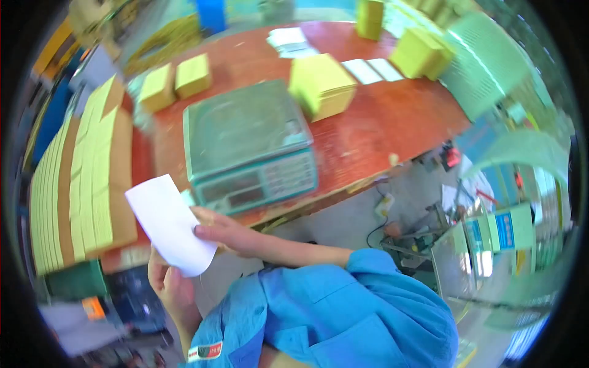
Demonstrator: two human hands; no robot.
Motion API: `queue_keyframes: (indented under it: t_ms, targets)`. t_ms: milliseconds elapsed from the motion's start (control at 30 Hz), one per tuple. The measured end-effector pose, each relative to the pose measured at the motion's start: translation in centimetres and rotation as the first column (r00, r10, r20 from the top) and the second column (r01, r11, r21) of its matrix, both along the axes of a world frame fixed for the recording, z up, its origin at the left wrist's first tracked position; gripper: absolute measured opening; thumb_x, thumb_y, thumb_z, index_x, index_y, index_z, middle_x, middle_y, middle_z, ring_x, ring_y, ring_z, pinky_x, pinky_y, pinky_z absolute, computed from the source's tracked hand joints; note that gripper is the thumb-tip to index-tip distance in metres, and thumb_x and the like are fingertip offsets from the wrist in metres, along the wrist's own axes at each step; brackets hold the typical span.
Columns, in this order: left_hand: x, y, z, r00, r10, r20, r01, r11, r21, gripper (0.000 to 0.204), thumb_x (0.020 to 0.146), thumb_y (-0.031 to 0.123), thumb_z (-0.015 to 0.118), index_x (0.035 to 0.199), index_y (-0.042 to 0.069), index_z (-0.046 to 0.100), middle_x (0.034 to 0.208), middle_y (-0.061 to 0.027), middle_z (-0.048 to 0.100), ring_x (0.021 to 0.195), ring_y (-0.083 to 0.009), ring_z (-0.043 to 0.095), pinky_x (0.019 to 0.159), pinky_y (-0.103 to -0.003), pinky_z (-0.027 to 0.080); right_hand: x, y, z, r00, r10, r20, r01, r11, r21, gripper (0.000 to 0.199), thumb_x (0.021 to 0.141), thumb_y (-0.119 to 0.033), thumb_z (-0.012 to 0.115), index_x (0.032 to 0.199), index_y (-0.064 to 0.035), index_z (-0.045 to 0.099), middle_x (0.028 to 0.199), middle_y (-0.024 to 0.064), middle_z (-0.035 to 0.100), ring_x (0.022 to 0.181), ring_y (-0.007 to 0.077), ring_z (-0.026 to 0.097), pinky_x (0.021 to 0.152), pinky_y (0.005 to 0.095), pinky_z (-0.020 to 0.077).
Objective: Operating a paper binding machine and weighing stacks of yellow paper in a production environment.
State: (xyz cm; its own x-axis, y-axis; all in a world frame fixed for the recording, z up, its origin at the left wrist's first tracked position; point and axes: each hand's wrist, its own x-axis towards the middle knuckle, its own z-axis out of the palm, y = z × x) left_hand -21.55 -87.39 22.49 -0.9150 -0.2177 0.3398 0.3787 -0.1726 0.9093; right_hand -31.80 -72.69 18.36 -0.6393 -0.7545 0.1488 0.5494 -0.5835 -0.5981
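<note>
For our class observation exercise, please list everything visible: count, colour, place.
Table: one, red, centre.
Scale: one, teal-green, on the table.
White paper: at least one sheet, white, held left of centre.
Yellow blocks: at least five, yellow, on the table.
Yellow stacks: many, yellow, left.
White slips: several, white, table's far side.
Perforated panel: one, pale green, upper right.
Clutter: uncountable, mixed colours, blurred, outer edges.
Shirt: one, blue, lower centre.
Left fingers: one set, bare, paper's lower left.
Right fingers: one set, bare, paper's right.

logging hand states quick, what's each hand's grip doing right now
Left hand: closed, holding the white sheet near its lower left edge.
Right hand: closed, holding the same sheet at its right edge, thumb on top.
</note>
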Motion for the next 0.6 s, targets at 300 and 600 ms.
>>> queue_keyframes:
  t_ms: [300, 600]
  targets:
    - [-13.9, 16.8, 1.7, 0.895, -0.278, 0.348, 0.404, 0.837, -0.370, 0.018, 0.090, 0.009, 0.057, 0.106, 0.001, 0.059, 0.135, -0.0146, 0.047, 0.105, -0.0156, 0.056, 0.085, -0.028, 0.049, -4.9, 27.2, -2.9, 0.748, -0.504, -0.432, 0.663, 0.538, 0.521, 0.033, 0.088, -0.011, 0.063, 0.119, 0.0011, 0.061, 0.107, 0.0056, 0.067, 0.099, 0.0141, 0.061, 0.088, 0.0312, 0.0484]
    - [-43.8, 48.6, 8.7, 0.889, -0.444, 0.110, 0.373, 0.564, -0.737, 0.046, 0.094, 0.023, 0.056, 0.134, 0.003, 0.048, 0.131, -0.0101, 0.052, 0.123, -0.0200, 0.048, 0.104, -0.036, 0.038, -16.6, 61.0, -8.0, 0.426, -0.769, -0.477, 0.858, 0.176, 0.482, 0.025, 0.083, -0.007, 0.057, 0.104, 0.0016, 0.067, 0.096, -0.0029, 0.066, 0.091, 0.0079, 0.059, 0.082, 0.0278, 0.0469]
